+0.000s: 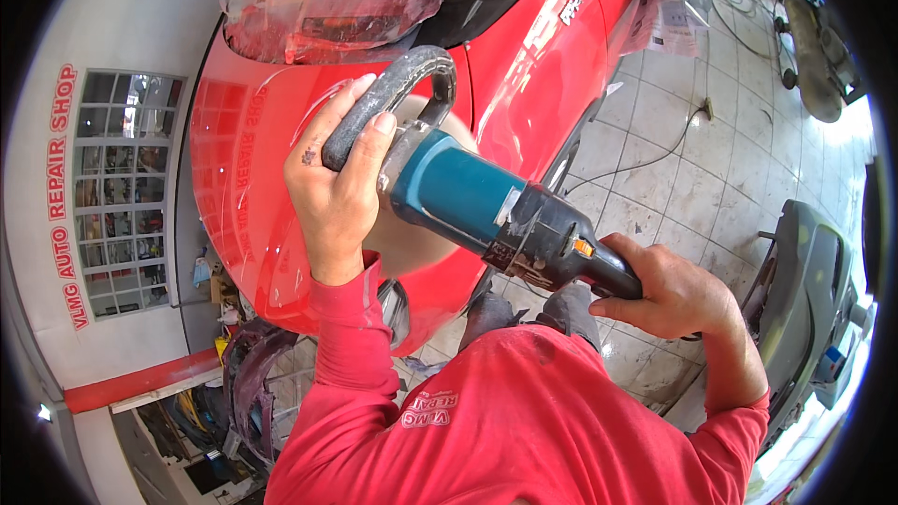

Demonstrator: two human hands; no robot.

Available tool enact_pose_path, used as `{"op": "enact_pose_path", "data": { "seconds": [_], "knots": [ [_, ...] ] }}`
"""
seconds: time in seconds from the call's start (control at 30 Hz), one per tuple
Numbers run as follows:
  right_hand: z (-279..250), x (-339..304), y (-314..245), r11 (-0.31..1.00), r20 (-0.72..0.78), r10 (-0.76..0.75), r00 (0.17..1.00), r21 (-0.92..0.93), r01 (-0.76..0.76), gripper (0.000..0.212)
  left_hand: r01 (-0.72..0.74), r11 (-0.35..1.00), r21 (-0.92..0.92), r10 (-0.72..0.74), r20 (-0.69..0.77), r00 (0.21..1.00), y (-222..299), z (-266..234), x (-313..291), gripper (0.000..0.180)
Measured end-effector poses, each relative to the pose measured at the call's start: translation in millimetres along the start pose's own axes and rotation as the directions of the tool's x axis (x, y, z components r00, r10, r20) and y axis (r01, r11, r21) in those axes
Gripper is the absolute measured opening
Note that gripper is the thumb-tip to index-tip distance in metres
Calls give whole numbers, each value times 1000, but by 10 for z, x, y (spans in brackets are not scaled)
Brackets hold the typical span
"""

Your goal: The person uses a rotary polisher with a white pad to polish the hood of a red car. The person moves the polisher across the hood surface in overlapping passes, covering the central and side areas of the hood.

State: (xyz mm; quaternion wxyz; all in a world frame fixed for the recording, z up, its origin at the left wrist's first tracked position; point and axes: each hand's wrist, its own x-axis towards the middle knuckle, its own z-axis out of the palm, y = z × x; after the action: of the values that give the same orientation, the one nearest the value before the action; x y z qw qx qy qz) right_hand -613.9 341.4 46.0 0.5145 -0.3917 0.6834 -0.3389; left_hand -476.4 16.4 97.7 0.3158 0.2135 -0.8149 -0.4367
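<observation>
- clearly, the left hand (332, 182) is wrapped around the thick black loop handle (388, 98) at the front of a power polisher (458, 189); its thumb lies along the near side of the loop and its fingers curl over the far side
- the right hand (669, 290) grasps the black rear handle (608, 271) at the tool's other end; an orange switch (584, 247) sits just ahead of that grip
- the polisher lies aslant between the two hands, in front of the person's chest and over a glossy red car (271, 159); its motor housing is teal, its rear part black and scuffed
- beneath the front of the tool shows a pale round pad (407, 243), its edge blurred, against the red bodywork; how firmly it presses there i cannot tell
- higher up, clear plastic sheeting (327, 0) with printed paper under it covers part of the car; a small silver emblem (571, 8) is on the red panel to the right
- on the right, a dark cord (645, 165) trails across the grimy tiled floor (608, 122); a grey bumper-like panel (795, 290) stands near the right arm
- at the left, a white wall (98, 360) holds a gridded window (122, 187); below it, nearer the person, is a purple curved shell (245, 374)
</observation>
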Motion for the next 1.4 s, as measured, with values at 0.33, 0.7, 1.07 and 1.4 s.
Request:
{"op": "enact_pose_path", "data": {
  "seconds": [0.33,0.7,1.07,1.4],
  "knots": [
    [-205,-39,-9,999,-159,1,987,-49,-8,54,-71,993,-96,73,20,997,-82,375,382,36],
    [117,185,-360,974,-241,228,943,71,-217,56,-297,954,-38,299,81,951,-290,160,414,25],
    [1371,364,-432,913,153,392,907,54,-404,37,-283,957,-63,264,-212,941,-659,-1313,-1171,42],
    [2946,1259,-1376,965,466,-3,885,-231,125,78,286,958,-1,-241,-544,804,-855,-3345,-2735,43]
  ]
}}
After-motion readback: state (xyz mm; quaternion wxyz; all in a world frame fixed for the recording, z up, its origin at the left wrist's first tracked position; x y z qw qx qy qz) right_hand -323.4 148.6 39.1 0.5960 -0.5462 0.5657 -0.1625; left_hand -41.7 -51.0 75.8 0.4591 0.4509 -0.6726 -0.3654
